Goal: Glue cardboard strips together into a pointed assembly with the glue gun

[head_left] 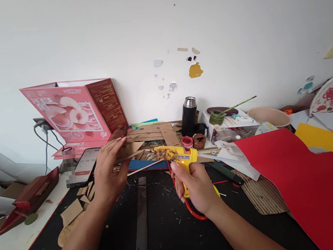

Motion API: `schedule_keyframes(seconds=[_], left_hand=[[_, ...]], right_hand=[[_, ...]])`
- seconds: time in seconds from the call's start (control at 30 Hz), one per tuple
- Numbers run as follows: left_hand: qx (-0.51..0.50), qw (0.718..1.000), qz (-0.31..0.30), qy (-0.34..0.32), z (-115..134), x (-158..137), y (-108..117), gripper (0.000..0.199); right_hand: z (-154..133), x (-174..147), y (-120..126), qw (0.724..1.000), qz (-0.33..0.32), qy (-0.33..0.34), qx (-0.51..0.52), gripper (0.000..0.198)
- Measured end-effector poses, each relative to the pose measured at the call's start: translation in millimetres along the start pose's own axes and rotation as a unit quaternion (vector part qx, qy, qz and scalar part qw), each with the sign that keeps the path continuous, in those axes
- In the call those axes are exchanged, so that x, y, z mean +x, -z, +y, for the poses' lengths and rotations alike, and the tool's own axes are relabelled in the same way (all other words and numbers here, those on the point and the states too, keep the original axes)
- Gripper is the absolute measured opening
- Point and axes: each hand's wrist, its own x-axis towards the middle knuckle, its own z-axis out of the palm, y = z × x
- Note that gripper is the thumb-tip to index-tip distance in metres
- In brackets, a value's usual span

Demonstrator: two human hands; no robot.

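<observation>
The right hand (199, 185) is closed around the handle of the glue gun (175, 153), which is above the black mat (168, 246). The left hand (110, 169) is half open beside cardboard (130, 150); whether it grips this, I cannot tell.

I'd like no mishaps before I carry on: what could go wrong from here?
The glue gun points toward the left grip; if it is hot, a burn is possible. The red jar sits just beyond the glue gun and might tip if bumped.
</observation>
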Motion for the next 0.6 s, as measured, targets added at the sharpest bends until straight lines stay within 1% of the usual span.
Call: schedule_keyframes(seconds=[0.27,0.37,0.43,0.5,0.53,0.6], left_hand=[[-0.005,1.0,-0.003,-0.007,-1.2,0.1,-1.0,0.053],[-0.025,1.0,-0.007,0.017,-1.6,-1.4,-2.1,0.048],[-0.054,0.996,-0.019,0.065,-0.9,-2.6,-2.1,0.049],[-0.096,0.986,-0.03,0.133,1.3,-3.2,-0.9,0.053],[-0.125,0.977,-0.034,0.17,3.0,-3.0,0.2,0.057],[-0.204,0.948,-0.042,0.24,7.1,-1.4,3.4,0.065]], right_hand=[[-1.0,-0.2,-0.3,1.0,0.0,-0.007,0.0,0.075],[0.0,0.2,-0.7,1.0,-0.002,-0.004,0.004,0.074],[0.9,1.1,-0.7,1.0,-0.002,0.001,0.013,0.072],[1.7,1.9,-0.4,1.0,-0.005,0.005,0.022,0.072],[1.9,2.2,-0.3,1.0,-0.007,0.007,0.025,0.071],[2.1,2.3,0.0,0.999,-0.012,0.009,0.029,0.069]])
